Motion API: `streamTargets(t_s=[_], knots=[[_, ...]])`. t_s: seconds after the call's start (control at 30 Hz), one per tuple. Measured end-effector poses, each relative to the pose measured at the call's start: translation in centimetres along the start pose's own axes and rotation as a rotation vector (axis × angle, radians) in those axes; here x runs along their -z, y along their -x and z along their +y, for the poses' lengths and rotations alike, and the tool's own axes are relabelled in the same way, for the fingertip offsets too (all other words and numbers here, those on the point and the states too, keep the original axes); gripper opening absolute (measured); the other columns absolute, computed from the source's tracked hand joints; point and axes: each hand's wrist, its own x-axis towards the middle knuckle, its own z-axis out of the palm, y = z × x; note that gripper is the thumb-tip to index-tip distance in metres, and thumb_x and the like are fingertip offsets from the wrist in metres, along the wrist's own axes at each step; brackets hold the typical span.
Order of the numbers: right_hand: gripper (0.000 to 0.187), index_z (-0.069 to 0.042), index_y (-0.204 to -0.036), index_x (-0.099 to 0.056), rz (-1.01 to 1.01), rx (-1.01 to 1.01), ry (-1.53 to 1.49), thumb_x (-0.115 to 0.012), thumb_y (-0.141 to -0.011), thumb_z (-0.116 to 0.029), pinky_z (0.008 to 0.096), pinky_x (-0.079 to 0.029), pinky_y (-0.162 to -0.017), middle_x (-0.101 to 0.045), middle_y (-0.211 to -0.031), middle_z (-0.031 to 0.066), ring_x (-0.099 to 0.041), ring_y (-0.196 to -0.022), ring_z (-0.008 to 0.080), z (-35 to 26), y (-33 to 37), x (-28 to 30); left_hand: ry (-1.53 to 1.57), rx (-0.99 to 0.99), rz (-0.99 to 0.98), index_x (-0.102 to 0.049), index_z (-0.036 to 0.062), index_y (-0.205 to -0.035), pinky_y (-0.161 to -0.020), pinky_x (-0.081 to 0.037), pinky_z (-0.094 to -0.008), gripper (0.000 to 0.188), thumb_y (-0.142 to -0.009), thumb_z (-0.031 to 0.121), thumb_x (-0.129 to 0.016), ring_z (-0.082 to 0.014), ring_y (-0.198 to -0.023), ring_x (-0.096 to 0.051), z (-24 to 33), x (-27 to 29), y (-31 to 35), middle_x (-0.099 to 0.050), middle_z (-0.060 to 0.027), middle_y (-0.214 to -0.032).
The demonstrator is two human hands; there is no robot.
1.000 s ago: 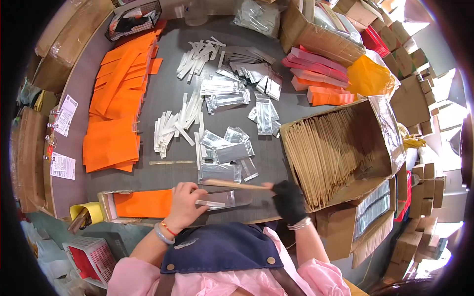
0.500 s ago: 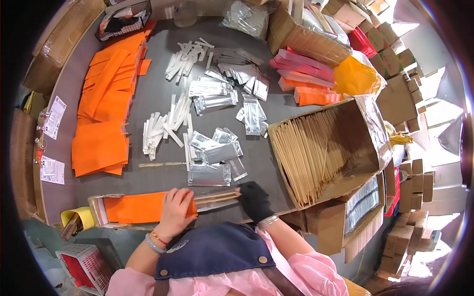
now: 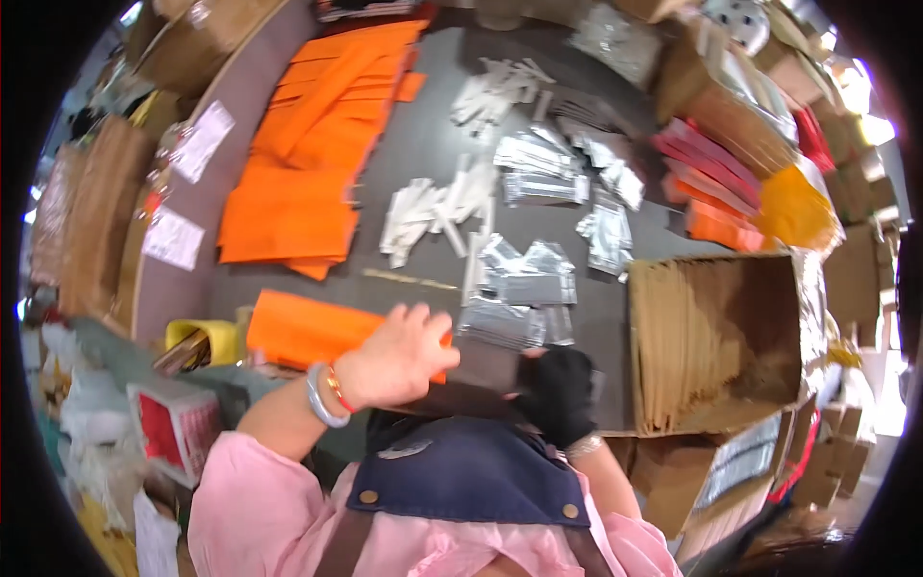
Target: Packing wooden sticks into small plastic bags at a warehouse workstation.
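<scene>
My left hand [image 3: 399,361], with a red bracelet and a pale bangle at its wrist, is over the right end of an orange sheet [image 3: 308,327] at the table's front edge. Its fingers are apart and slightly blurred. To the right, my right hand [image 3: 558,389] wears a black fingerless glove and is low at the front edge. Motion blur hides what its fingers do. Just beyond it lie small silver packets [image 3: 510,322].
Orange sheets [image 3: 298,207] are spread along the left. White strips [image 3: 423,216] lie mid-table, with a thin stick [image 3: 409,279] nearer me. A carton of wooden sticks [image 3: 663,346] stands right. A yellow cup [image 3: 226,341] is at the left front corner.
The view has swung, so the table appears shifted right. My left hand has lifted with its fingers spreading. The wrapped sticks that ran between my hands no longer show.
</scene>
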Motion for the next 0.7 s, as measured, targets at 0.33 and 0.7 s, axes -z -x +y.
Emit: streamTargets(t_s=[0.33,0.7], knots=[[0.058,-0.010,-0.104,-0.060,-0.028,-0.073,0.088,-0.080,-0.063,-0.045,0.0444,-0.038,-0.084,-0.059,-0.098,0.0087,-0.056,-0.096,0.0297,-0.7,0.5,0.1,0.119,0.659,0.381,-0.052,0.0065,-0.134,-0.111,-0.021,-0.0618,0.085,-0.064,0.041,-0.085,-0.0413,-0.136,-0.030,-1.6,-7.8,4.4,-0.038,-0.0180,-0.143],[0.062,-0.008,-0.108,-0.059,-0.207,-0.017,0.095,-0.079,-0.064,-0.047,0.0450,-0.037,-0.085,-0.060,-0.100,0.0087,-0.054,-0.097,0.0301,-1.6,-0.5,-1.4,0.320,0.737,0.495,-0.047,0.0046,-0.137,-0.111,-0.015,-0.0639,0.093,-0.062,0.046,-0.085,-0.0436,-0.138,-0.023,-0.5,-11.7,4.5,-0.033,-0.0189,-0.146]])
